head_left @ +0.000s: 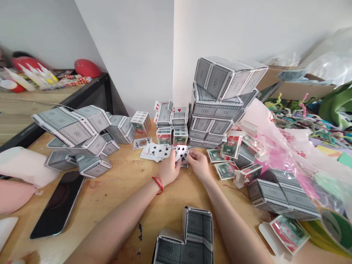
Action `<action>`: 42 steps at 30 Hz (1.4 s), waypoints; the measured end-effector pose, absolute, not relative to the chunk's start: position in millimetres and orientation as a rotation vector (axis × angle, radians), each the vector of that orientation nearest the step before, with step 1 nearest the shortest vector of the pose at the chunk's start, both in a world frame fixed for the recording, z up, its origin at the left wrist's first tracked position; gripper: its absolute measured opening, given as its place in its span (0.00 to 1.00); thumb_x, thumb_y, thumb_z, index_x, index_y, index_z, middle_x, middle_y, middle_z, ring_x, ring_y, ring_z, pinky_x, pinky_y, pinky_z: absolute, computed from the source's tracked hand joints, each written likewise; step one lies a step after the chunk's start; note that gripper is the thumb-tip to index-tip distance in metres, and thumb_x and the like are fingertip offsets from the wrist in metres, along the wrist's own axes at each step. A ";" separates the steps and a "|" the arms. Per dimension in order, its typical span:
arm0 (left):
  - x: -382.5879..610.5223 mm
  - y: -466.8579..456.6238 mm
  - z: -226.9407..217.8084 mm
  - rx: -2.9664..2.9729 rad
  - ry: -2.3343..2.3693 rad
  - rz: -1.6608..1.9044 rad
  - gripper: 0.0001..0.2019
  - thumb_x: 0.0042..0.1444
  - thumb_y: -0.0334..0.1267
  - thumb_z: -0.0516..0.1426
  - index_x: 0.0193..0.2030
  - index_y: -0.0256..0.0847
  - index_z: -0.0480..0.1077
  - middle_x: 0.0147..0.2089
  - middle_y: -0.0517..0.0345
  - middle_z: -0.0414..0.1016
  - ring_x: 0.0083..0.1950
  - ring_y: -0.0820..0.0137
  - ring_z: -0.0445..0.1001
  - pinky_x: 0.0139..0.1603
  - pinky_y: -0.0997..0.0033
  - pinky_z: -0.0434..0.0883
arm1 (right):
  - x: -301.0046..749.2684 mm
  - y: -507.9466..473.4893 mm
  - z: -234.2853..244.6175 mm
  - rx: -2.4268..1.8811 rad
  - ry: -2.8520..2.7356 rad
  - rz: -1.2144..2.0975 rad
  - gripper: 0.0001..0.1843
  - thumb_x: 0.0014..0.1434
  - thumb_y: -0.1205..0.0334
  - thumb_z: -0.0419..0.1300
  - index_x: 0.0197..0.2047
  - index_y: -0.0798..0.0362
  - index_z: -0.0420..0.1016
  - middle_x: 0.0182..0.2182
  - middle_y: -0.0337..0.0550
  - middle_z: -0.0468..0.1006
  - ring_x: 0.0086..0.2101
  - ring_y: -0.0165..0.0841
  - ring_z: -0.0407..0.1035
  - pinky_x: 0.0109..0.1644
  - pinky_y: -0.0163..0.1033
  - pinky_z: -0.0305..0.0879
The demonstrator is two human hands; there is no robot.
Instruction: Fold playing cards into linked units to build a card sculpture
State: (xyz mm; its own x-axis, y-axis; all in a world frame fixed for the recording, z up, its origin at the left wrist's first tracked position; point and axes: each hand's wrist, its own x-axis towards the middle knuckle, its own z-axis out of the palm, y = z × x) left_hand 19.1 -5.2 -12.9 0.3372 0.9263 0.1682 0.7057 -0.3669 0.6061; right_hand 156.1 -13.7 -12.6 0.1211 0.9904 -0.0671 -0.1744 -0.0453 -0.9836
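My left hand, with a red string round its wrist, is closed on a few playing cards, spades face up. The fingertips of my right hand pinch the right edge of the same cards. Just left of them, loose playing cards lie fanned on the wooden table. Behind my hands stand two card boxes with folded cards on top. A block built of folded cards rests between my forearms, near the bottom of the view.
A tall stack of card blocks leans at the back right; another cluster stands left. A black phone lies at the left. Opened card boxes, pink plastic and a roll of tape crowd the right.
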 end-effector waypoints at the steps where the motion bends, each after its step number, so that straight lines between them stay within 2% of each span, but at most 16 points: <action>1: 19.2 -5.7 -12.6 2.213 1.449 0.671 0.14 0.57 0.39 0.46 0.49 0.36 0.52 0.30 0.51 0.73 0.28 0.63 0.73 0.23 0.73 0.60 | 156.1 -13.5 -13.5 -1.177 -0.964 1.232 0.10 0.46 0.59 0.61 0.32 0.55 0.71 0.28 0.43 0.79 0.27 0.33 0.72 0.30 0.35 0.66; 7: 19.3 -8.8 -7.9 2.403 1.507 0.505 0.14 0.59 0.38 0.44 0.50 0.35 0.54 0.30 0.51 0.74 0.27 0.65 0.74 0.21 0.73 0.61 | 152.5 -14.3 -17.0 -1.221 -0.998 1.126 0.12 0.47 0.56 0.59 0.34 0.55 0.72 0.30 0.45 0.79 0.29 0.35 0.73 0.32 0.38 0.68; 13: 20.6 -14.8 -8.7 2.578 1.320 0.636 0.17 0.60 0.35 0.42 0.56 0.36 0.51 0.38 0.48 0.74 0.35 0.64 0.75 0.29 0.70 0.67 | 137.1 -29.1 -15.8 -1.514 -1.120 0.610 0.12 0.52 0.57 0.55 0.36 0.53 0.73 0.34 0.47 0.79 0.34 0.37 0.73 0.40 0.40 0.68; 15: 21.1 -16.8 -11.4 2.551 1.306 0.726 0.18 0.59 0.35 0.43 0.56 0.36 0.50 0.40 0.46 0.73 0.37 0.64 0.75 0.31 0.68 0.68 | 134.1 -32.1 -15.6 -1.529 -1.116 0.540 0.12 0.52 0.58 0.54 0.38 0.53 0.72 0.35 0.47 0.78 0.35 0.36 0.73 0.41 0.41 0.67; 20: 21.5 -17.1 -15.6 2.289 1.447 0.871 0.14 0.59 0.35 0.42 0.51 0.35 0.52 0.34 0.49 0.74 0.29 0.66 0.74 0.24 0.72 0.65 | 139.5 -24.2 -15.3 -1.276 -1.100 0.867 0.09 0.51 0.60 0.56 0.35 0.53 0.71 0.34 0.45 0.78 0.34 0.35 0.73 0.38 0.38 0.68; 25: 20.9 -13.3 -14.8 2.278 1.519 0.814 0.11 0.59 0.36 0.42 0.47 0.35 0.54 0.28 0.52 0.72 0.26 0.64 0.73 0.21 0.72 0.62 | 148.2 -15.3 -20.0 -1.230 -1.096 1.064 0.10 0.50 0.58 0.57 0.34 0.54 0.70 0.30 0.44 0.78 0.28 0.34 0.72 0.32 0.37 0.68; 28: 20.4 -12.1 -14.1 2.367 1.523 0.759 0.13 0.58 0.34 0.44 0.50 0.35 0.54 0.30 0.51 0.73 0.27 0.64 0.73 0.22 0.72 0.63 | 148.4 -17.0 -21.8 -1.313 -1.171 0.951 0.10 0.51 0.58 0.55 0.34 0.54 0.71 0.30 0.44 0.78 0.29 0.34 0.72 0.33 0.38 0.68; 33: 19.9 -13.1 -9.9 2.525 1.393 0.767 0.16 0.59 0.34 0.43 0.54 0.36 0.53 0.38 0.49 0.74 0.34 0.65 0.75 0.30 0.69 0.68 | 142.2 -27.6 -18.0 -1.493 -1.349 0.537 0.10 0.54 0.59 0.52 0.35 0.53 0.72 0.31 0.45 0.78 0.31 0.34 0.72 0.37 0.38 0.67; 36: 19.7 -13.7 -8.1 2.554 1.338 0.772 0.16 0.59 0.34 0.42 0.55 0.38 0.52 0.42 0.48 0.73 0.38 0.65 0.74 0.34 0.68 0.69 | 139.1 -31.2 -14.6 -1.558 -1.348 0.426 0.11 0.54 0.58 0.52 0.34 0.53 0.73 0.31 0.46 0.78 0.31 0.35 0.72 0.37 0.39 0.67; 38: 19.5 -13.5 -9.0 2.505 1.382 0.765 0.16 0.59 0.34 0.42 0.54 0.37 0.52 0.41 0.48 0.73 0.37 0.64 0.75 0.33 0.68 0.69 | 139.3 -29.8 -12.7 -1.511 -1.287 0.528 0.10 0.53 0.57 0.53 0.34 0.53 0.72 0.31 0.46 0.78 0.30 0.34 0.72 0.35 0.38 0.68; 42: 19.3 -11.2 -13.2 2.364 1.502 0.739 0.13 0.59 0.36 0.42 0.50 0.35 0.54 0.35 0.48 0.74 0.32 0.63 0.75 0.27 0.69 0.67 | 144.7 -21.7 -10.3 -1.285 -1.149 0.960 0.13 0.51 0.55 0.55 0.36 0.54 0.71 0.29 0.44 0.78 0.28 0.34 0.72 0.31 0.37 0.69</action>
State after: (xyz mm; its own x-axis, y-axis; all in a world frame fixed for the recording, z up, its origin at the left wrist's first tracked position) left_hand 19.3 -11.2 -13.2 0.3421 0.8956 0.2845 0.7722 -0.4404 0.4580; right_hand 144.7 -21.7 -10.3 0.1990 0.9754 0.0949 0.0799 0.0804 -0.9936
